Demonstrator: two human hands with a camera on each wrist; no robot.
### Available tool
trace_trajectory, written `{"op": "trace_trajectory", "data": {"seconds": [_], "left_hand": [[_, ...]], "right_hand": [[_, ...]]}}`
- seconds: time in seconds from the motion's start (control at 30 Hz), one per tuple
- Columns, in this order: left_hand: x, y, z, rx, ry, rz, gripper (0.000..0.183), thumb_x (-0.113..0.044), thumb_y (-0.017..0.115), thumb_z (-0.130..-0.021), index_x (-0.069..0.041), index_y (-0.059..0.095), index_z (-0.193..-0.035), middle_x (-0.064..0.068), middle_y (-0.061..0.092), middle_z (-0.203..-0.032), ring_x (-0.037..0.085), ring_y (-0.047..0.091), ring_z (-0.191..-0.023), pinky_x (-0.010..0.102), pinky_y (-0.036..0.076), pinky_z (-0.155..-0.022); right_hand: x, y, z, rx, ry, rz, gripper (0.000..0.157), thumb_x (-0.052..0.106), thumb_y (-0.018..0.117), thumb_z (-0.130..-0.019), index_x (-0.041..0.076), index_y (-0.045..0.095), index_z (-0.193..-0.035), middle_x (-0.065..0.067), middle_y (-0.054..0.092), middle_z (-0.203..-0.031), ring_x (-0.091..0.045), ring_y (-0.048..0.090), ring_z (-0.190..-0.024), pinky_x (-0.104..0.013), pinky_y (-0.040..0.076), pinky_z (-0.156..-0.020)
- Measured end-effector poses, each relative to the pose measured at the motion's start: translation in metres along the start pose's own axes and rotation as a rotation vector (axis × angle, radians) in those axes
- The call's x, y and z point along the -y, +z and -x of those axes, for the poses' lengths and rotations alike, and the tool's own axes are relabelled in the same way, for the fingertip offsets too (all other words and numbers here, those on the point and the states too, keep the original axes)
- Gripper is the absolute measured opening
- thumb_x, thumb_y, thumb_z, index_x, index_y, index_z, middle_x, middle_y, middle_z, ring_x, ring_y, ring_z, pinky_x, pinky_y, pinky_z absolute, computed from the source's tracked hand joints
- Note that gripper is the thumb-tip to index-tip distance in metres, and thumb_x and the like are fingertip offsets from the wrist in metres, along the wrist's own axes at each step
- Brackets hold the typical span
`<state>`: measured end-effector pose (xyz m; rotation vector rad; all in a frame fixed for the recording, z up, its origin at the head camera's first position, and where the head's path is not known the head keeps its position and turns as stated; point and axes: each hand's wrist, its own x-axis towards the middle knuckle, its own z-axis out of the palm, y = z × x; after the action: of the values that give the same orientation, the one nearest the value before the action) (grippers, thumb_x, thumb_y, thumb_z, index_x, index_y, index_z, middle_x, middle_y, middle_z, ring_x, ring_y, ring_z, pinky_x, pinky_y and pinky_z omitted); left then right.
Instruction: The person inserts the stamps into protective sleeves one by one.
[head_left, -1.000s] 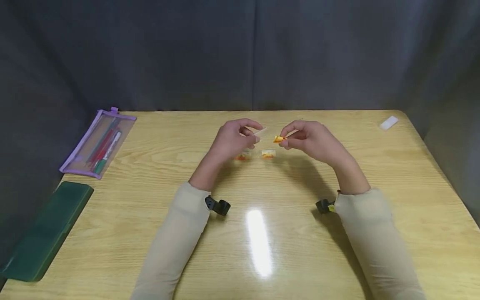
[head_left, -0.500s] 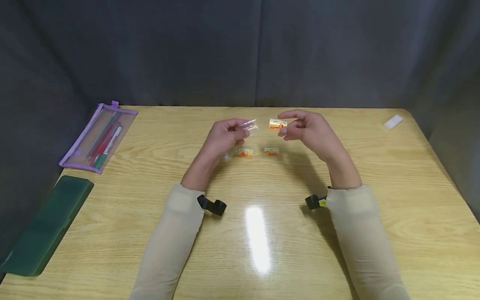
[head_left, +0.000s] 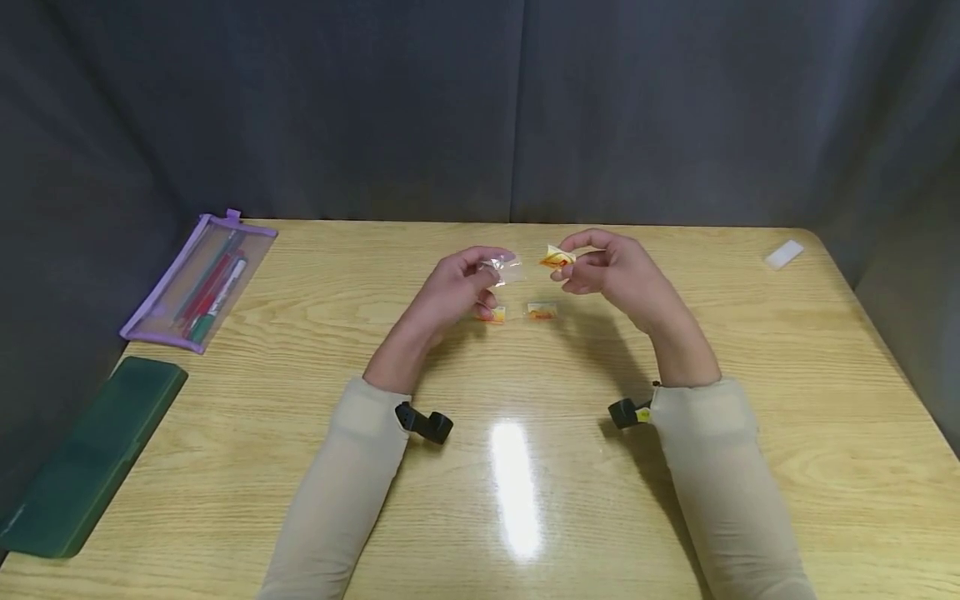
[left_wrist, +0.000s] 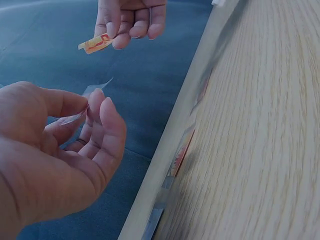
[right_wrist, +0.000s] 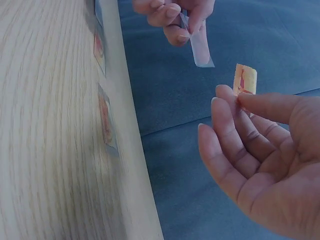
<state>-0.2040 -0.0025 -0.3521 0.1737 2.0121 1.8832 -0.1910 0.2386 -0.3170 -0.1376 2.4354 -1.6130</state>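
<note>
My left hand pinches a small clear plastic sleeve between thumb and fingertips above the table; in the left wrist view the sleeve is seen nearly edge-on. Facing it, my right hand pinches a small orange and yellow printed piece. In the right wrist view this printed piece shows a serrated edge and looks curved. A gap separates it from the sleeve. Below the hands lie two similar orange-printed pieces, the left piece partly hidden by my left fingers and the right piece within a clear cover.
At the left lie a purple-edged mesh pouch with pens inside and a long dark green case. A small white block sits at the far right corner of the wooden table. Dark curtains stand behind the table.
The clear sleeve has turned from nearly edge-on to flat towards the head camera. The printed piece has tilted in my right fingers. My hands remain apart above the table.
</note>
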Motion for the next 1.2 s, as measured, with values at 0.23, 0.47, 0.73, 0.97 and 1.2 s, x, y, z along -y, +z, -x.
{"op": "trace_trajectory", "data": {"seconds": [0.23, 0.47, 0.73, 0.97, 1.2], "left_hand": [[-0.0029, 0.001, -0.0021, -0.032, 0.028, 0.049, 0.037, -0.007, 0.062, -0.1, -0.014, 0.056, -0.136, 0.006, 0.059, -0.089, 0.015, 0.058, -0.064, 0.027, 0.056, -0.06], [-0.0012, 0.0012, -0.0021, -0.08, 0.047, 0.125, 0.021, -0.008, 0.066, -0.097, -0.003, 0.064, -0.117, 0.002, 0.066, -0.086, 0.012, 0.059, -0.061, 0.026, 0.053, -0.06], [0.0015, 0.0015, -0.0008, -0.093, 0.067, 0.124, 0.023, -0.016, 0.067, -0.099, -0.002, 0.071, -0.116, 0.003, 0.07, -0.092, 0.009, 0.062, -0.061, 0.026, 0.056, -0.063], [0.0051, 0.0025, -0.0004, -0.143, 0.065, 0.117, 0.027, -0.026, 0.073, -0.095, -0.006, 0.077, -0.113, 0.001, 0.076, -0.088, 0.009, 0.067, -0.063, 0.021, 0.056, -0.061], [0.0051, 0.0028, -0.0006, -0.184, 0.041, 0.125, 0.03, -0.03, 0.075, -0.094, -0.007, 0.077, -0.112, 0.003, 0.078, -0.089, 0.01, 0.07, -0.064, 0.02, 0.056, -0.059]], "right_hand": [[0.0022, -0.0007, -0.0016, -0.004, 0.003, 0.01, 0.026, 0.001, 0.048, -0.099, 0.003, 0.058, -0.122, -0.012, 0.075, -0.097, -0.015, 0.073, -0.082, -0.034, 0.061, -0.086], [0.0035, 0.0016, -0.0024, -0.006, 0.006, -0.004, 0.021, 0.001, 0.05, -0.099, 0.001, 0.059, -0.118, -0.007, 0.075, -0.094, -0.012, 0.073, -0.083, -0.032, 0.061, -0.084], [0.002, 0.0032, -0.0021, -0.019, 0.005, -0.001, 0.022, 0.015, 0.06, -0.102, 0.0, 0.064, -0.118, -0.008, 0.075, -0.103, -0.021, 0.074, -0.088, -0.028, 0.061, -0.081], [-0.0003, 0.0035, -0.0012, -0.07, 0.008, -0.079, 0.024, 0.015, 0.062, -0.101, -0.003, 0.066, -0.117, 0.002, 0.073, -0.094, -0.014, 0.073, -0.081, -0.024, 0.06, -0.079], [-0.0018, 0.0045, -0.0012, -0.078, 0.002, -0.107, 0.026, 0.016, 0.063, -0.101, -0.004, 0.066, -0.117, 0.003, 0.072, -0.092, -0.01, 0.071, -0.078, -0.023, 0.06, -0.076]]}}
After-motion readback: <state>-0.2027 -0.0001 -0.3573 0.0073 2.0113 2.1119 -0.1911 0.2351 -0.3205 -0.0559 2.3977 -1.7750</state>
